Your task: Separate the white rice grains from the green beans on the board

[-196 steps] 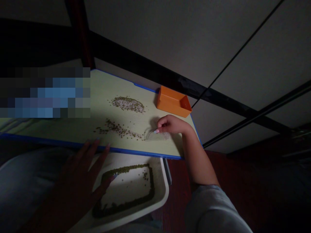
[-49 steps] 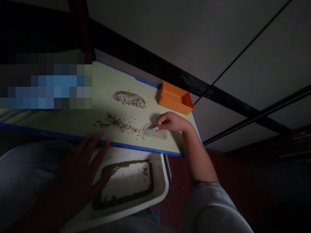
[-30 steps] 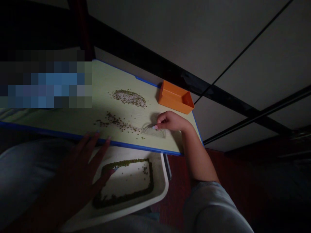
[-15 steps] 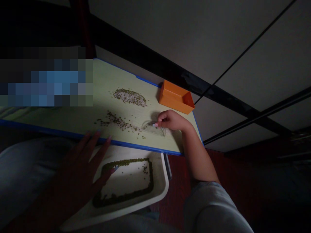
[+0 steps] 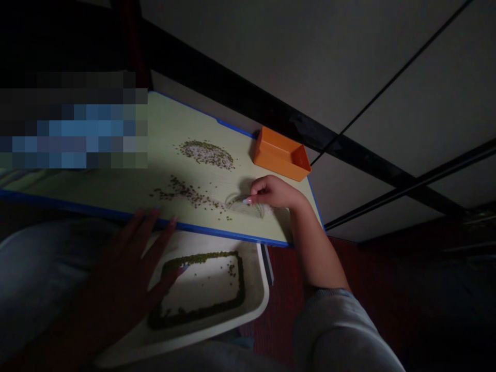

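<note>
My right hand (image 5: 273, 191) is closed, with thumb and fingertips pinching the upper edge of a clear, thin-rimmed round piece (image 5: 246, 207). That piece stands tilted on the pale table top; its exact kind is hard to make out. Just left of it lies a loose scatter of dark and green beans (image 5: 186, 192). Farther back is a pile of pale grains mixed with green beans (image 5: 207, 154). In shadow, my left hand (image 5: 127, 263) has its fingers spread and holds nothing, near the table's blue edge and over a white basin (image 5: 260, 299).
The pale table (image 5: 163, 113) has a blue rim. An orange box (image 5: 277, 163) stands at its far right corner, beside white panels (image 5: 294, 57). Green beans (image 5: 201, 312) line the basin's floor edges. Dark red flooring (image 5: 281, 299) shows below. A blurred patch covers the left.
</note>
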`<move>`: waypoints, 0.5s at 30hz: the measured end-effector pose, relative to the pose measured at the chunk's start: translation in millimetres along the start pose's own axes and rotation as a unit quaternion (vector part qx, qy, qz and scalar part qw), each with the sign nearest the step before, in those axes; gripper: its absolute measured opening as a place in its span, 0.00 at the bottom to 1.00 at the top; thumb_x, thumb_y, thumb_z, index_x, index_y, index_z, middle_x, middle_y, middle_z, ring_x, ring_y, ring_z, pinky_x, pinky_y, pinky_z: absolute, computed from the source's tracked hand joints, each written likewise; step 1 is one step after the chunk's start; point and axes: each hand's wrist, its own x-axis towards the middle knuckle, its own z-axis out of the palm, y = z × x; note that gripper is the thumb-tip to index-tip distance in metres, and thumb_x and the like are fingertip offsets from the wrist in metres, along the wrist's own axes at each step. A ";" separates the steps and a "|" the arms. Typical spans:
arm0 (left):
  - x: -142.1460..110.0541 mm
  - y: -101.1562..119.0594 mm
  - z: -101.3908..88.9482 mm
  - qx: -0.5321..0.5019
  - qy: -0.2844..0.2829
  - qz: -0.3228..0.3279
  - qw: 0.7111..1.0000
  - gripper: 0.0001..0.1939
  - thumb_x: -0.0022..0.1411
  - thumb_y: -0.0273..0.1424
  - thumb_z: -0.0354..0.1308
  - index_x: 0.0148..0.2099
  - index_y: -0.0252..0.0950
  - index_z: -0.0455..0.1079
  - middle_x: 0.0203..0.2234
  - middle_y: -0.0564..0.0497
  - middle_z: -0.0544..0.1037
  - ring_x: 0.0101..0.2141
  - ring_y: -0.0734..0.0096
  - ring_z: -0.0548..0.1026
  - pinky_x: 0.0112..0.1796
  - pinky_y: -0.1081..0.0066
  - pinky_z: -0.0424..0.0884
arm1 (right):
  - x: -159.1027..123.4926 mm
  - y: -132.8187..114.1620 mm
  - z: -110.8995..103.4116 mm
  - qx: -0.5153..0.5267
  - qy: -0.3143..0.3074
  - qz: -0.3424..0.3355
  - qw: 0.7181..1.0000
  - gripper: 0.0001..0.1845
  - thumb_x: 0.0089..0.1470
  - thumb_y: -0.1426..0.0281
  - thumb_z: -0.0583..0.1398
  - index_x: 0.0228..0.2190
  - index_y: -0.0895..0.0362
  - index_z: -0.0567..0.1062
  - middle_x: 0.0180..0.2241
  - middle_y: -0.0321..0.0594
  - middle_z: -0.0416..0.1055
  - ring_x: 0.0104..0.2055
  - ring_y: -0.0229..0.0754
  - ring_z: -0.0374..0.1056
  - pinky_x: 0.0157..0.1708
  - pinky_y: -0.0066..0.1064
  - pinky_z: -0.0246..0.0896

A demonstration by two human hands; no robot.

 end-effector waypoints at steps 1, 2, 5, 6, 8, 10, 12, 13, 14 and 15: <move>0.0 0.0 0.0 -0.001 0.001 0.001 1.000 0.36 0.58 0.49 0.45 0.65 0.40 0.48 0.66 0.38 0.51 0.66 0.53 0.46 0.62 0.48 0.52 | 0.0 0.2 0.1 0.001 -0.002 0.000 1.000 0.16 0.52 0.62 0.60 0.22 0.63 0.74 0.18 0.32 0.63 0.22 0.30 0.53 0.25 0.25 0.46; -0.1 -0.2 0.0 -0.001 0.003 0.001 1.000 0.36 0.58 0.49 0.45 0.65 0.40 0.48 0.66 0.37 0.52 0.66 0.52 0.46 0.62 0.48 0.52 | -0.1 0.4 0.2 0.001 -0.004 0.000 1.000 0.17 0.52 0.62 0.60 0.22 0.63 0.73 0.18 0.32 0.63 0.22 0.30 0.53 0.25 0.25 0.46; -0.2 -1.1 -0.3 -0.001 0.004 0.003 1.000 0.37 0.57 0.49 0.46 0.65 0.40 0.47 0.66 0.37 0.52 0.66 0.52 0.46 0.62 0.48 0.51 | -0.5 1.2 0.2 0.007 -0.010 -0.001 1.000 0.17 0.52 0.61 0.60 0.22 0.63 0.73 0.17 0.31 0.61 0.22 0.30 0.52 0.25 0.25 0.45; -0.2 -1.3 -0.5 0.001 0.004 0.007 1.000 0.37 0.57 0.49 0.46 0.66 0.41 0.46 0.66 0.38 0.51 0.66 0.52 0.46 0.62 0.48 0.52 | -0.6 1.4 0.1 0.008 -0.012 -0.001 1.000 0.17 0.52 0.61 0.60 0.22 0.62 0.73 0.17 0.31 0.60 0.22 0.30 0.52 0.25 0.25 0.45; 0.0 -1.3 -1.0 0.000 0.003 0.011 1.000 0.37 0.57 0.49 0.47 0.66 0.42 0.45 0.66 0.39 0.50 0.66 0.52 0.46 0.62 0.48 0.52 | -0.9 1.7 -0.2 0.011 -0.015 -0.002 1.000 0.17 0.52 0.61 0.60 0.21 0.62 0.73 0.16 0.30 0.59 0.22 0.30 0.51 0.25 0.25 0.45; 0.2 -0.4 -1.4 -0.004 0.006 0.005 1.000 0.37 0.57 0.49 0.47 0.66 0.42 0.45 0.66 0.39 0.50 0.66 0.52 0.46 0.62 0.48 0.52 | -1.0 1.7 -0.2 0.014 -0.020 -0.003 1.000 0.17 0.52 0.61 0.60 0.21 0.62 0.73 0.16 0.30 0.59 0.22 0.30 0.51 0.25 0.25 0.44; 0.1 0.7 -1.4 -0.007 0.007 -0.004 1.000 0.37 0.57 0.49 0.46 0.65 0.43 0.46 0.66 0.40 0.51 0.66 0.52 0.46 0.62 0.48 0.52 | -0.9 1.4 0.1 0.015 -0.023 -0.003 1.000 0.17 0.52 0.61 0.60 0.21 0.62 0.73 0.17 0.30 0.59 0.22 0.30 0.51 0.25 0.25 0.44; 0.0 1.1 -1.3 -0.006 0.006 -0.005 1.000 0.37 0.57 0.49 0.46 0.66 0.43 0.46 0.67 0.40 0.50 0.66 0.52 0.46 0.62 0.48 0.52 | -0.7 1.1 0.5 0.016 -0.023 -0.004 1.000 0.16 0.52 0.61 0.60 0.21 0.62 0.73 0.17 0.30 0.59 0.22 0.30 0.51 0.25 0.25 0.44; -0.3 1.3 -1.1 -0.005 0.006 -0.005 1.000 0.37 0.57 0.49 0.46 0.66 0.44 0.45 0.67 0.41 0.50 0.66 0.52 0.46 0.62 0.48 0.52 | -0.4 0.8 0.8 0.015 -0.023 -0.004 1.000 0.16 0.52 0.62 0.60 0.21 0.62 0.73 0.17 0.30 0.59 0.22 0.30 0.51 0.25 0.25 0.44; -0.5 1.3 -0.8 -0.003 0.007 -0.005 1.000 0.37 0.57 0.49 0.46 0.66 0.44 0.44 0.67 0.42 0.49 0.66 0.52 0.46 0.62 0.48 0.52 | -0.1 0.4 1.3 0.015 -0.022 -0.004 1.000 0.16 0.52 0.62 0.60 0.21 0.61 0.73 0.17 0.30 0.60 0.22 0.30 0.51 0.25 0.25 0.45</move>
